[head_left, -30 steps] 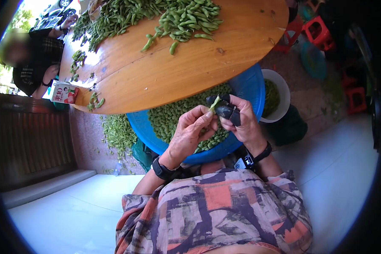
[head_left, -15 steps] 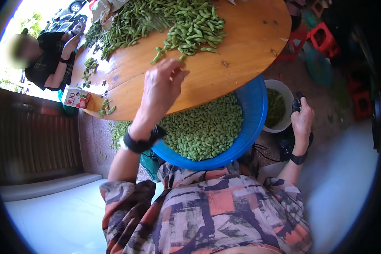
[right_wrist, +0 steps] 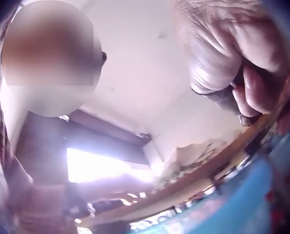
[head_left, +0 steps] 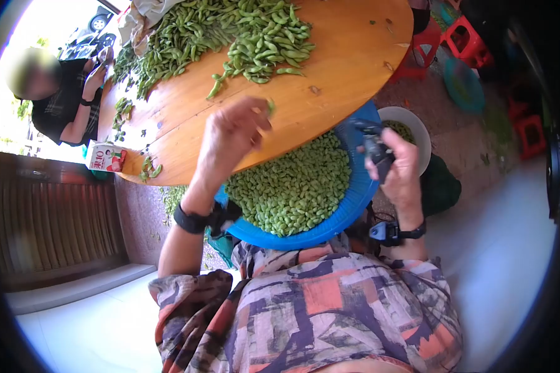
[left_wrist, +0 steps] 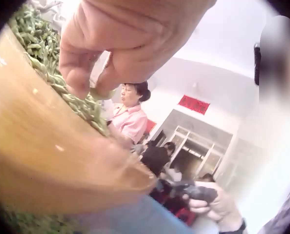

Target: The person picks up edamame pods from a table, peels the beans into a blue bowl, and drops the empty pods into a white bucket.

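A small green soybean pod point(head_left: 271, 107) is pinched between the thumb and finger of my left hand point(head_left: 227, 133), over the near part of the wooden table. The left wrist view shows those fingertips meeting near the pile of pods. My right hand point(head_left: 401, 165) is over the right rim of the blue basin point(head_left: 362, 149), its fingers loosely bent. Black covers point(head_left: 378, 152) wrap its thumb and forefinger, and no pod shows in it. Shelled green soybeans point(head_left: 292, 186) fill the basin below both hands.
A heap of soybean pods point(head_left: 261, 46) lies on the wooden table point(head_left: 330, 93). A drink carton point(head_left: 106, 157) stands at its left edge, near another person point(head_left: 62, 102). A white bucket point(head_left: 422, 133) is beside the basin, with red stools point(head_left: 466, 42) farther right.
My hands, earlier together at a pod over the basin, have parted. The left reached to the table and now pinches a pod; the right went out toward the bucket and has come back to the basin.
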Demonstrator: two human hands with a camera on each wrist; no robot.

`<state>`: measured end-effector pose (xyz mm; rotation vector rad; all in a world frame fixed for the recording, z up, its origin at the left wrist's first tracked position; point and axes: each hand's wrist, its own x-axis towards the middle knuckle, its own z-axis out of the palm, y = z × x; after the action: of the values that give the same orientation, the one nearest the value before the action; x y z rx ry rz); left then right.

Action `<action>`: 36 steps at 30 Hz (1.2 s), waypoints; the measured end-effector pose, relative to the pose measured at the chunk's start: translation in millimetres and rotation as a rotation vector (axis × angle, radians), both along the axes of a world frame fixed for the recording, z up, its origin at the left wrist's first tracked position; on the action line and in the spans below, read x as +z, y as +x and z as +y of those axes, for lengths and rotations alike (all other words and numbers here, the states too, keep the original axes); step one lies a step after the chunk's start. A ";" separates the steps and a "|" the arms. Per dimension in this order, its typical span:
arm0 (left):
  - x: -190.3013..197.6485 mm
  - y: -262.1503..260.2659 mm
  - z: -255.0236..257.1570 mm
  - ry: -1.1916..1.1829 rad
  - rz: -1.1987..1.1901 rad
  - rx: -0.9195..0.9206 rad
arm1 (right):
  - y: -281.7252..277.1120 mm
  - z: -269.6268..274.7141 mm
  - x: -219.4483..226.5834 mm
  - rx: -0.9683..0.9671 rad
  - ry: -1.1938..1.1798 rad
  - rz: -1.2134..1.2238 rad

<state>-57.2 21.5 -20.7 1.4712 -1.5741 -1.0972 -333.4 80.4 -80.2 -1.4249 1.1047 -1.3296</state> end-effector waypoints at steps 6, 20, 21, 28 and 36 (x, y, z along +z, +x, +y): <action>-22.0 -31.9 61.0 0.302 0.624 -0.125 | 42.5 1.1 34.7 0.412 0.318 -0.261; -53.2 -35.5 76.5 0.422 0.878 -0.077 | 41.5 0.9 27.7 0.438 0.350 -0.179; -55.9 -34.4 76.5 0.605 1.060 -0.118 | 39.7 0.8 27.1 0.478 0.347 -0.201; -56.9 -44.7 87.1 0.453 0.936 -0.076 | 40.3 5.1 12.8 0.478 0.445 -0.297; -59.0 -48.4 90.9 -0.075 0.191 -0.023 | 52.8 17.2 21.8 0.242 0.136 0.177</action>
<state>-105.6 112.4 -79.7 1.2630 -1.4852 -1.1434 -280.7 97.6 -58.4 -1.5420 1.0752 -0.9551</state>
